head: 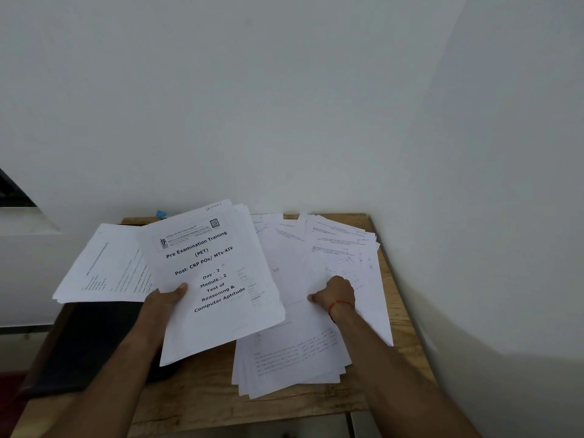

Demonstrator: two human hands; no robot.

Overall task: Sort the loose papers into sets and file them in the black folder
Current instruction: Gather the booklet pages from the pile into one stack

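My left hand (164, 300) grips a stack of white papers (208, 279) lifted above the table, thumb on its top sheet, which reads "Pre Examination Training". Loose papers (331, 248) are spread over the right half of the wooden table (196, 403). My right hand (335, 294), with a red thread at the wrist, lies on these papers, fingers curled and pinching the edge of a sheet. A black folder (91, 339) lies at the table's left, partly under my left arm. Another set of papers (107, 267) rests on the folder's far end.
White walls close in the table at the back and right. A small blue object (161, 213) peeks out behind the held stack. A white ledge (28, 219) and a dark window corner (12, 191) sit at the left.
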